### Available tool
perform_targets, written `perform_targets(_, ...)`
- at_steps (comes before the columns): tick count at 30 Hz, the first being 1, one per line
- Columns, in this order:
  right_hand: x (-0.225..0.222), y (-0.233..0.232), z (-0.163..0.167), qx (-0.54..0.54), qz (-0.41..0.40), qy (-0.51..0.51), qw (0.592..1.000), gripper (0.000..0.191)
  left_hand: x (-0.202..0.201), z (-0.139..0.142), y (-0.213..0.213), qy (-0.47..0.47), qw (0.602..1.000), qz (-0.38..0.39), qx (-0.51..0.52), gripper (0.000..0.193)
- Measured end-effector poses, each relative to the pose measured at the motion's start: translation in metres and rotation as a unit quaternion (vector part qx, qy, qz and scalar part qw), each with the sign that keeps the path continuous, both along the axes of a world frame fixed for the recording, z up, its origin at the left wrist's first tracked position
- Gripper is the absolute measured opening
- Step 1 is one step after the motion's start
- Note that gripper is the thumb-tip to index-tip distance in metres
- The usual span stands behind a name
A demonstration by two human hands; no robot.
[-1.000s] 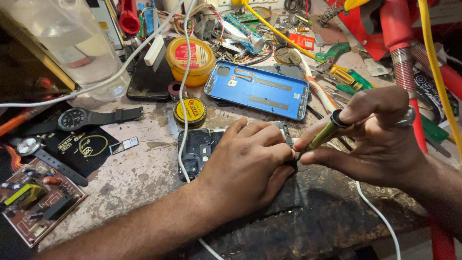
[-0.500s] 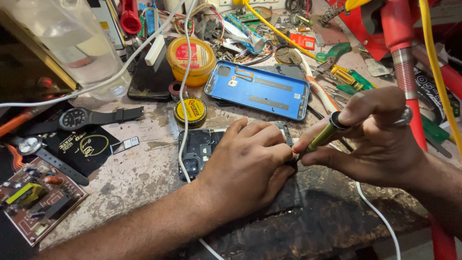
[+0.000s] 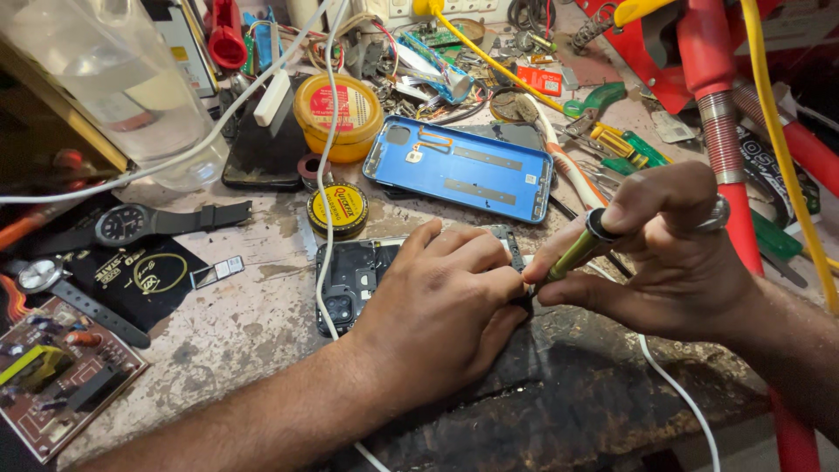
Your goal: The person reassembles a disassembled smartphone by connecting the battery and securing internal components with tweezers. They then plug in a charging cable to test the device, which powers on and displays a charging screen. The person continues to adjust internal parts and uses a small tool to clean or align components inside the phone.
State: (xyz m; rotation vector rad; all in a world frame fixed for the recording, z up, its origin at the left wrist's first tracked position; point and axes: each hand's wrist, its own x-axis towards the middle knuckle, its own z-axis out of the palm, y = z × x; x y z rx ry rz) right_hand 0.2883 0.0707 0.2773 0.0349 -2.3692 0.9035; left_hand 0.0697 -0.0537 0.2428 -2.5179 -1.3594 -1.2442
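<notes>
Black phone [image 3: 354, 280] stays pinned under the left hand [image 3: 437, 306] while the right hand [image 3: 673, 253] keeps gripping the screwdriver [image 3: 572, 253]; nothing has shifted.

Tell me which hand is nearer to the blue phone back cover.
Left. The left hand lies just below the blue phone back cover; the right hand, holding a screwdriver, is farther right.

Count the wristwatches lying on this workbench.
2. A black wristwatch lies at the left, by the clear container; a silver-cased one sits lower at the left edge. Clutter may hide others.
</notes>
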Motion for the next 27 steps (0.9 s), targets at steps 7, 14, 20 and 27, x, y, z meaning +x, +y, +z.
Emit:
perform_targets(7,-0.0045,-0.0028,0.0027,0.026,-0.006,0.0,1.0,0.071,-0.0007,0.0001,-0.0016,0.008,1.0,0.005,0.003,0.018)
perform_targets(14,-0.0053,-0.0045,0.0059,0.044,-0.002,0.008,0.999,0.07,-0.0006,-0.0009,-0.0028,0.002,1.0,0.001,0.004,0.018)
perform_targets(20,-0.0056,-0.0035,0.0062,0.068,-0.019,-0.009,0.997,0.072,-0.0015,-0.0007,-0.0033,0.001,1.0,0.002,0.003,0.018)
perform_targets(27,-0.0067,-0.0053,0.0056,0.052,0.007,0.011,0.999,0.07,0.0001,-0.0012,-0.0043,0.003,1.0,0.007,0.0,0.02)
